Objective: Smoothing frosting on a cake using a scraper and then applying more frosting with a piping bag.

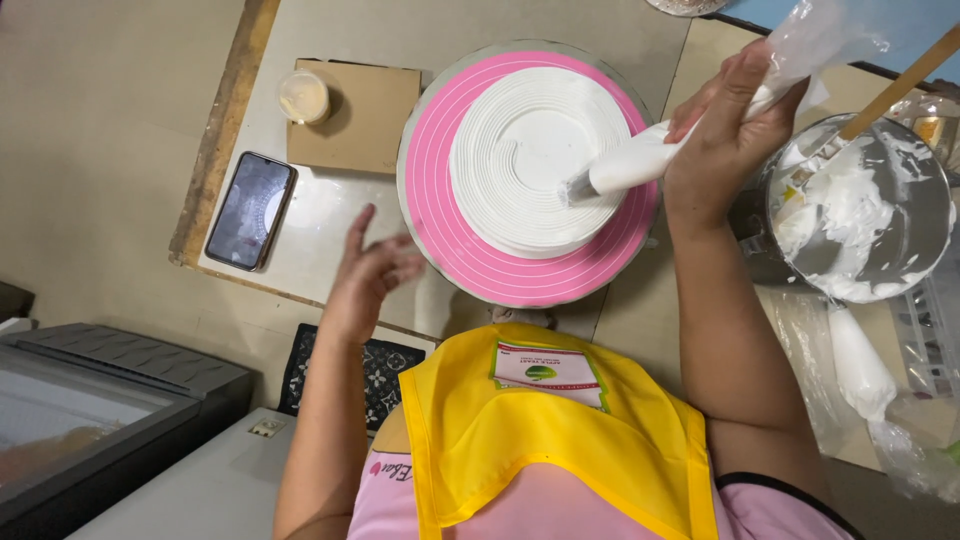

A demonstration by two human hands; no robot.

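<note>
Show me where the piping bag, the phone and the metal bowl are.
piping bag [640,160], head view, on its white filled part.
phone [250,210], head view, middle of its dark screen.
metal bowl [925,215], head view, on its inner wall.

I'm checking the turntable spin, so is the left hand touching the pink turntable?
Apart. The head view shows the left hand open beside the turntable, with bare table showing between its fingertips and the pink rim.

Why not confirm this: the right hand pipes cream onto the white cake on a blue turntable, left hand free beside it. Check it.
Wrong in one respect: the head view shows the turntable is pink, not blue. The right hand does hold the piping bag at the white cake, and the left hand is free.
</note>
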